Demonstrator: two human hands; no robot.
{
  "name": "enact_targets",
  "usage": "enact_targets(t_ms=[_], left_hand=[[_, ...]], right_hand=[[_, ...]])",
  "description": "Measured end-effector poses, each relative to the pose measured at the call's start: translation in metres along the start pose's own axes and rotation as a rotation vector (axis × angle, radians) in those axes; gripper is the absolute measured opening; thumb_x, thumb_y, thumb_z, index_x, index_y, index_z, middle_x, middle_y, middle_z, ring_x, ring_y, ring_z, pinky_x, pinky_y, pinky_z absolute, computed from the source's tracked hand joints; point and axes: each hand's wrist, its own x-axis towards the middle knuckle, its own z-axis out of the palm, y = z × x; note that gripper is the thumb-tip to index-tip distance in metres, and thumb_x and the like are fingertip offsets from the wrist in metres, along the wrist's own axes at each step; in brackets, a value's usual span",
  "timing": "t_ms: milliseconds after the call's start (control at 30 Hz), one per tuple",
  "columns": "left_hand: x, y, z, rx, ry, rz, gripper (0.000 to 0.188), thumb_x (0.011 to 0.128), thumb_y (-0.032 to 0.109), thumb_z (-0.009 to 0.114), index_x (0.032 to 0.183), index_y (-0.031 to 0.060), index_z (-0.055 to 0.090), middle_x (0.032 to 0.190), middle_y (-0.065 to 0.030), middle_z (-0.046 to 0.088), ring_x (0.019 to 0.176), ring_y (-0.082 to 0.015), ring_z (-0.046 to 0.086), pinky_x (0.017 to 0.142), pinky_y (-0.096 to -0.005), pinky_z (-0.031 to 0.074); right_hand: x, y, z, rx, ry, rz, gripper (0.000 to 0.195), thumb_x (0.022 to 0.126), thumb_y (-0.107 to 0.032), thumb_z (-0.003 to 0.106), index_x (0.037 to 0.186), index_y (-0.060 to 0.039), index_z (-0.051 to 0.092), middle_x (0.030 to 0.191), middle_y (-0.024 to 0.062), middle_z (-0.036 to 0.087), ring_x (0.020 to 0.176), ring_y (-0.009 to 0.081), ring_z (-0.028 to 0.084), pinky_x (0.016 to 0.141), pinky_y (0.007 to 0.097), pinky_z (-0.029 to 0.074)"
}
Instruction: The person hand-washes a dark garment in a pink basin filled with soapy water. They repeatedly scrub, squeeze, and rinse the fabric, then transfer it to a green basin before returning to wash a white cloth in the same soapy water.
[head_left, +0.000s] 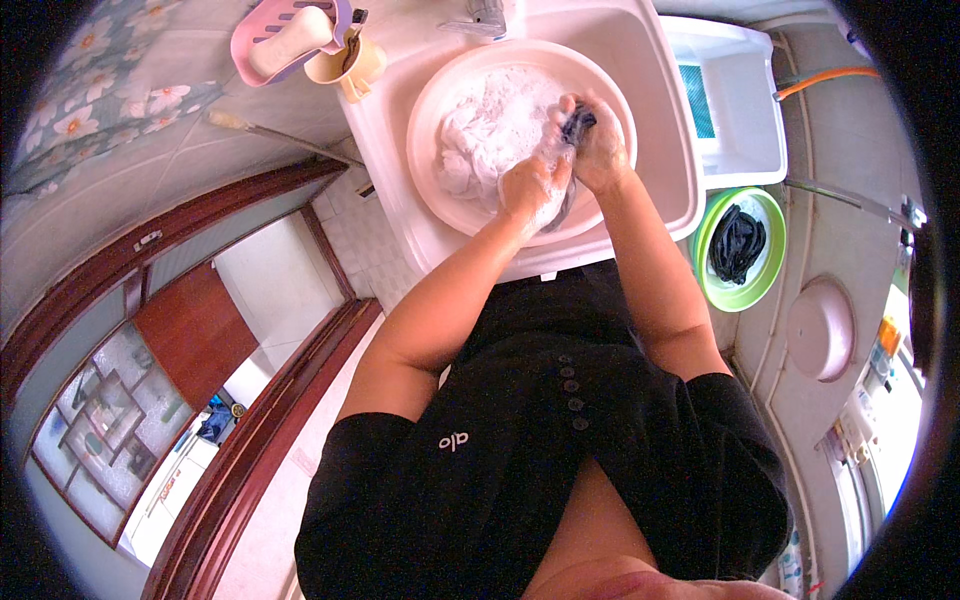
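Soapy suds coat my left hand (534, 189) and my right hand (601, 144), which grip a small dark cloth (578, 124) together. Part of the cloth hangs below my fingers, along the inner side of the round pale plastic basin (431, 196). My fingers hide much of it. Bunched white fabric (469, 161) lies in foamy water (517, 97) at the basin's left, next to my left hand. The basin sits in a white sink (664, 161), below a metal faucet (484, 16).
A soap dish (251, 34) with a white soap bar (300, 37) and a yellow cup (367, 67) stand at the sink's upper left. To the right are a white tub (739, 97) and a green basin (772, 225) with dark fabric (737, 244). A pink basin (821, 330) leans by the wall.
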Motion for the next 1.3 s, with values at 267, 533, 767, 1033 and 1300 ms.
enact_targets(t_ms=[267,533,767,1033,1300], left_hand=[[0.003,0.011,-0.015,0.168,-0.102,-0.053,0.050,0.082,0.043,0.044,0.080,-0.0035,0.061,0.072,-0.0263,0.059,0.073,-0.0398,0.059,0.070,-0.0461,0.044],[0.013,-0.021,0.001,-0.289,-0.013,0.147,0.038,0.081,0.032,0.055,0.094,-0.0036,0.056,0.083,-0.0138,0.061,0.076,-0.0265,0.059,0.071,-0.0362,0.046],[0.024,-0.029,-0.036,-1.475,-0.033,-0.170,0.019,0.074,0.022,0.058,0.089,0.0114,0.052,0.078,-0.0020,0.053,0.076,-0.0151,0.054,0.068,-0.0279,0.046],[0.039,-0.036,-0.035,-1.835,0.016,-0.398,0.023,0.079,0.031,0.052,0.091,0.0110,0.054,0.089,-0.0062,0.058,0.090,-0.0243,0.055,0.085,-0.0411,0.043],[0.049,-0.045,-0.034,-1.950,-0.430,-0.296,0.035,0.079,0.039,0.049,0.093,0.0075,0.053,0.077,-0.0106,0.059,0.059,-0.0264,0.057,0.060,-0.0370,0.050]], right_hand=[[0.000,0.002,-0.007,-0.223,0.008,-0.054,0.026,0.091,-0.027,0.043,0.102,-0.0041,0.051,0.070,-0.0016,0.045,0.059,0.0090,0.043,0.049,0.0214,0.037],[0.010,-0.005,-0.009,-0.053,-0.305,0.061,0.043,0.091,-0.044,0.037,0.109,-0.0075,0.049,0.084,0.0056,0.052,0.075,0.0173,0.050,0.069,0.0276,0.042],[-0.004,-0.007,-0.045,-1.025,-0.078,0.056,0.068,0.081,-0.053,0.049,0.133,-0.0126,0.032,0.129,0.0094,0.042,0.120,0.0248,0.035,0.102,0.0364,0.021],[-0.005,0.028,-0.028,-0.805,-0.185,-0.288,0.047,0.079,-0.011,0.054,0.124,-0.0076,0.042,0.119,0.0082,0.050,0.107,0.0182,0.049,0.090,0.0276,0.038],[-0.060,0.077,0.049,-1.724,-0.053,-0.895,0.053,0.068,-0.020,0.068,0.117,-0.0087,0.051,0.111,0.0182,0.051,0.103,0.0376,0.045,0.089,0.0462,0.036]])
